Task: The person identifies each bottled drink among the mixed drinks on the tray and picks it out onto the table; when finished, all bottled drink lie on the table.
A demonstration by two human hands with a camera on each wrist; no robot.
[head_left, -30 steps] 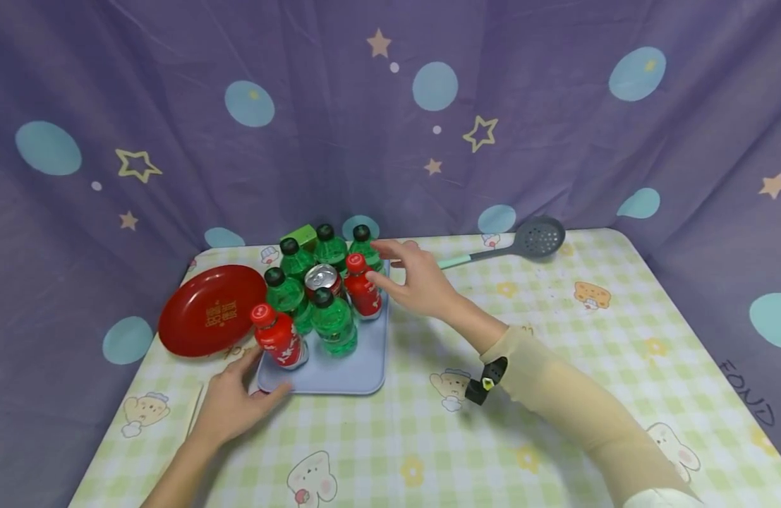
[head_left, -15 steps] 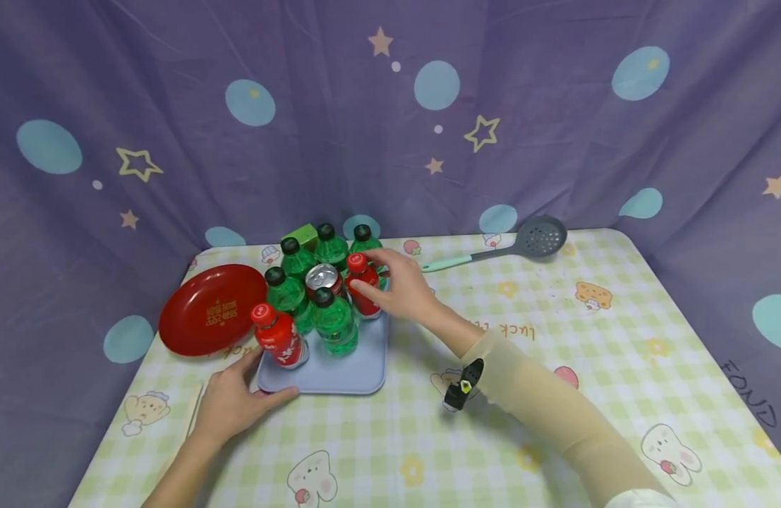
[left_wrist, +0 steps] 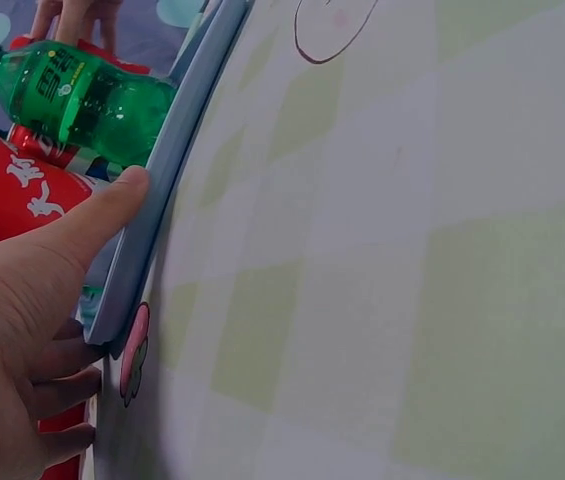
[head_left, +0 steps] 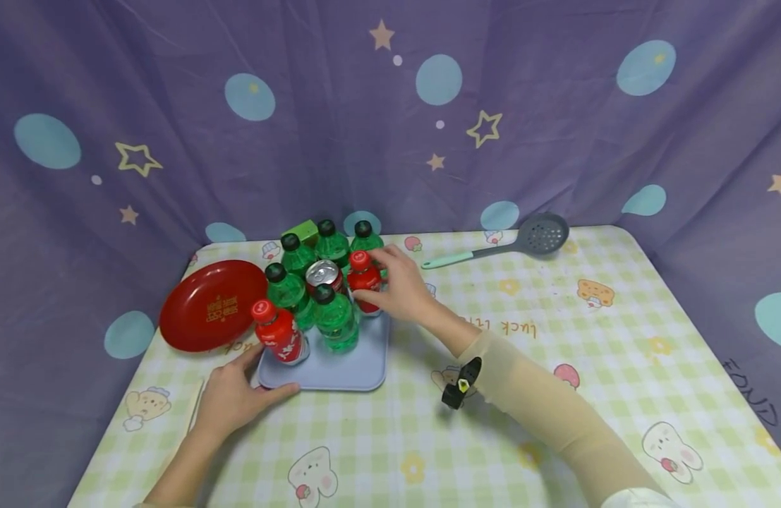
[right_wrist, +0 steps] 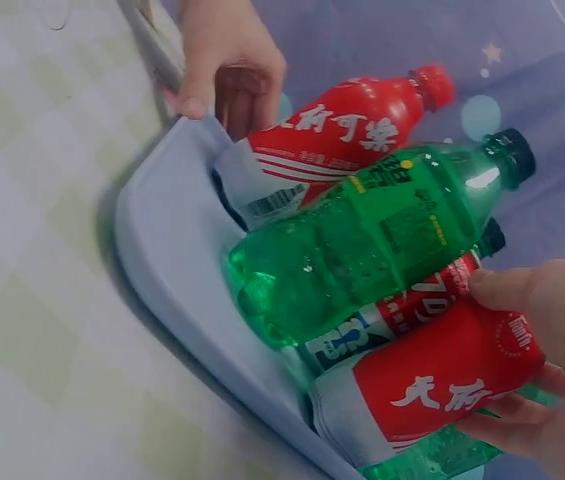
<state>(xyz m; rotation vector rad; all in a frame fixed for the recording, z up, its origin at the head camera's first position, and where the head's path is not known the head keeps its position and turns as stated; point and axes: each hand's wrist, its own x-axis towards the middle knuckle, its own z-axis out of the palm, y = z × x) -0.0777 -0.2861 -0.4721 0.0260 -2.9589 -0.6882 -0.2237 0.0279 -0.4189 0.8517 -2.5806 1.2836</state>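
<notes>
Near the middle of the table lies a light blue tray crowded with upright drinks. My left hand holds its near left corner, thumb over the rim and the other fingers at the outer side. Around the red soda bottle on the tray's right side, my right hand has its thumb and fingers; the bottle stands upright among the others. A second red soda bottle is beside my left hand. Several green soda bottles and a silver-topped can fill the space between.
A red oval plate lies left of the tray. Behind the bottles a green box shows partly. A slotted skimmer with a mint handle rests along the table's back edge, before the purple curtain.
My right hand has moved left onto the right-hand red soda bottle and taken hold of it. My left hand stays at the tray corner, its thumb slightly further right along the rim.
</notes>
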